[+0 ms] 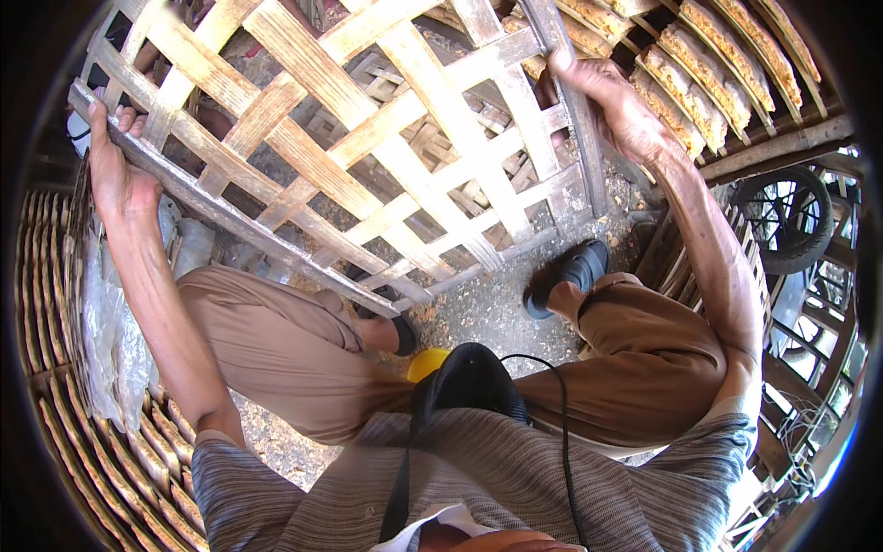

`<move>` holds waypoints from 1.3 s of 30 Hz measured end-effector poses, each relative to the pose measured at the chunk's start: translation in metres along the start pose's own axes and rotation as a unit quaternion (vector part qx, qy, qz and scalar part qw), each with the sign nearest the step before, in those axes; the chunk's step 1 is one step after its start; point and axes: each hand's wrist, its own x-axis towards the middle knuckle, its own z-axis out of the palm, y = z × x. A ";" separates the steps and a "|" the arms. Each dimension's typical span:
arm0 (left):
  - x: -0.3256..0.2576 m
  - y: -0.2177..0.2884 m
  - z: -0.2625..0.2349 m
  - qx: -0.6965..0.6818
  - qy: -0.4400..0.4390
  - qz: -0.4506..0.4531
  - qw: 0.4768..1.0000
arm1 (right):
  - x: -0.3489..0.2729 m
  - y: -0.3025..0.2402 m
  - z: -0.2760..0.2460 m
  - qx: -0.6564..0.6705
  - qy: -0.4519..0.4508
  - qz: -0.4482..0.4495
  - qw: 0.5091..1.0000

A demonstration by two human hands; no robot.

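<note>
A large, wide-woven bamboo tray [363, 133] with a wooden rim is held up tilted in front of me. It looks bare on the side I see. My left hand [124, 175] is closed on the rim at its left, with the thumb over the edge and the fingers partly behind it. On the far right rim, my right hand [621, 106] grips too, and most of its fingers are hidden by the frame. Through the gaps in the weave, more bamboo latticework shows lower down.
Racks of trays bearing orange-brown pieces [727, 64] stand at the upper right; similar stacked trays [129, 451] line the left. Clear plastic sheeting [110, 322] hangs at the left. Crumbs litter the concrete floor [478, 317]. A wheel [785, 219] is at the right. Something yellow [426, 364] lies below me.
</note>
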 end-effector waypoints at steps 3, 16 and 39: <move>-0.001 -0.004 0.008 0.002 0.035 0.001 0.999 | -0.002 -0.005 0.014 -0.034 0.060 -0.086 0.994; 0.076 0.004 -0.084 0.082 0.065 0.040 0.994 | 0.003 0.033 -0.001 0.021 -0.052 -0.052 0.997; 0.102 0.007 -0.068 0.127 0.108 -0.021 0.986 | 0.006 0.041 0.008 0.309 -0.173 0.023 0.935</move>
